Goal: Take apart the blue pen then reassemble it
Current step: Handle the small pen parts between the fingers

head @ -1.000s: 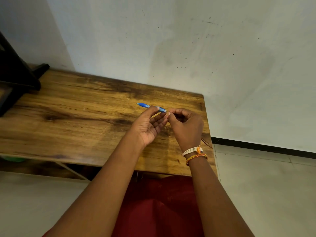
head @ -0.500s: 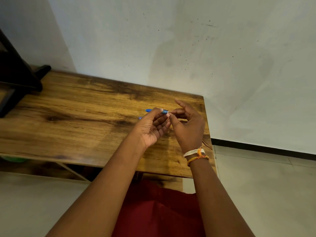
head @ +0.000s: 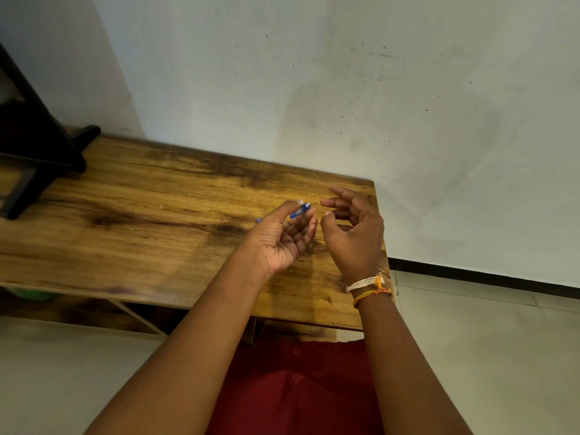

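Note:
My left hand (head: 287,233) pinches the blue pen (head: 300,210) between thumb and fingers, above the right part of the wooden table (head: 141,215). Only a short blue stretch and the thin tip pointing right show; the hand hides the rest, apart from a bit of blue poking out behind the thumb. My right hand (head: 351,227) hovers just right of the tip, fingers loosely spread and curved, not touching the pen. I cannot tell whether it holds a small part.
A black stand (head: 34,146) sits on the table's far left end. The white wall runs close behind the table. The table's right edge lies just beyond my right hand, with tiled floor (head: 486,356) below. Red cloth (head: 298,387) covers my lap.
My right hand has let go of the pen's tip end and opened, drifting slightly right. The left hand has turned the pen, so less of it shows.

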